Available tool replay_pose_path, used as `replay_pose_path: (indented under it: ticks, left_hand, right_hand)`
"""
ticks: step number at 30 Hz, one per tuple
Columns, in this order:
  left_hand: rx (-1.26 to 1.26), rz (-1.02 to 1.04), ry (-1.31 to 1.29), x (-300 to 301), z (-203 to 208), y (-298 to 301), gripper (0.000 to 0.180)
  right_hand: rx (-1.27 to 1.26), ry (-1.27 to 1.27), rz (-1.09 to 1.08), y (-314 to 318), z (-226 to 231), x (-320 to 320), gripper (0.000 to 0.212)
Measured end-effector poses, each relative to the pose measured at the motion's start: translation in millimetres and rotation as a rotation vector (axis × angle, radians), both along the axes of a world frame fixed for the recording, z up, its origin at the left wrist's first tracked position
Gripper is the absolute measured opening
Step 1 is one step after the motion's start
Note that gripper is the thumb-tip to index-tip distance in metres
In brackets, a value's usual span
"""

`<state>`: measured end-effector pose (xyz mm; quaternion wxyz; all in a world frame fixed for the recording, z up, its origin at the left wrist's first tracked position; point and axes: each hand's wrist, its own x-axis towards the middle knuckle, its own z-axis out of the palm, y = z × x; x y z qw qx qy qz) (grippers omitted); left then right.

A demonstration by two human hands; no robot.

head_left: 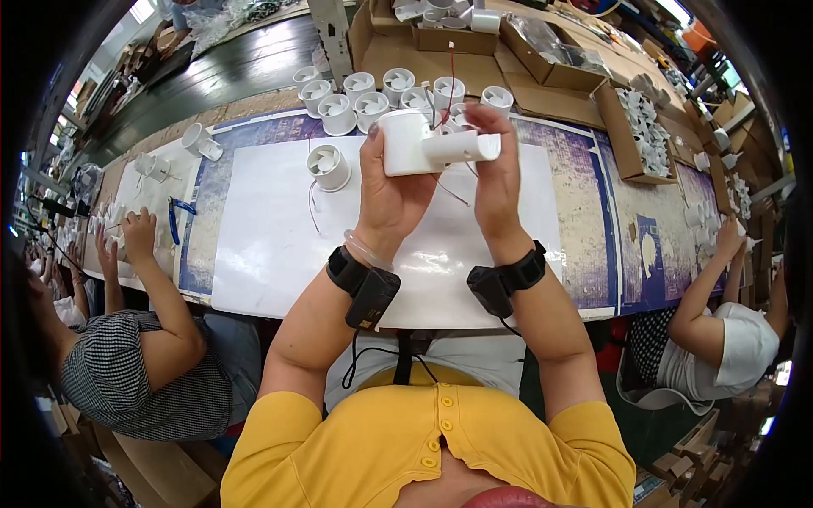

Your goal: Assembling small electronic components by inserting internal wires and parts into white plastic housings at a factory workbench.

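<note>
A white plastic fan housing (405, 146), a short cylinder with a narrower tube sticking out of its side, is held up over the work surface. My left hand (391, 199) is closed around the cylinder, thumb along its left side. At the free end of the tube, my right hand (498, 173) is closed with its fingers curled behind it; what the fingertips touch is partly hidden. Thin red and dark wires (453, 190) stick out above and below the housing. Left of my hands stands a white cup-shaped part (329, 168) with fan blades inside and wires trailing down.
Several similar fan cups (371, 106) stand along the back of the white sheet (271, 220). Cardboard boxes (631, 135) with small white parts lie at the back right. Blue-handled pliers (175, 220) lie left. Co-workers sit on both sides, one person's hand (140, 233) at the left.
</note>
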<state>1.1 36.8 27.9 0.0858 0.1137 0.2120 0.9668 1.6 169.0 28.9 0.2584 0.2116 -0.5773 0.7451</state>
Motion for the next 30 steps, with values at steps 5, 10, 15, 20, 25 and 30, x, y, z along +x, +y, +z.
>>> replay_pose_path:
  ticks: [5, 10, 15, 20, 25, 30]
  left_hand:
    - [0.169, -0.393, 0.264, -12.4, -9.3, -11.1, 0.061]
    - [-0.28, -0.075, 0.143, -3.9, -1.8, -5.4, 0.063]
    - [-0.3, -0.003, 0.211, -1.0, 0.7, -6.2, 0.055]
    - [-0.291, 0.053, 0.172, 6.8, 1.1, 2.0, 0.044]
    - [-0.153, -0.068, 0.16, 4.9, -2.8, 0.6, 0.036]
    - [-0.116, -0.079, 0.129, 5.7, -14.7, 0.7, 0.032]
  right_hand:
    - [0.387, 0.094, 0.071, -0.9, -7.7, -2.7, 0.064]
    - [0.6, 0.218, -0.035, 13.9, -1.4, -12.2, 0.069]
    - [0.556, 0.208, 0.094, 13.4, 3.3, -10.2, 0.065]
    - [-0.171, -0.127, 0.505, -4.7, 3.1, -2.3, 0.039]
    - [-0.083, -0.089, 0.283, -12.7, -1.9, 1.5, 0.026]
    - [-0.132, -0.082, 0.211, -20.3, -11.2, 0.6, 0.023]
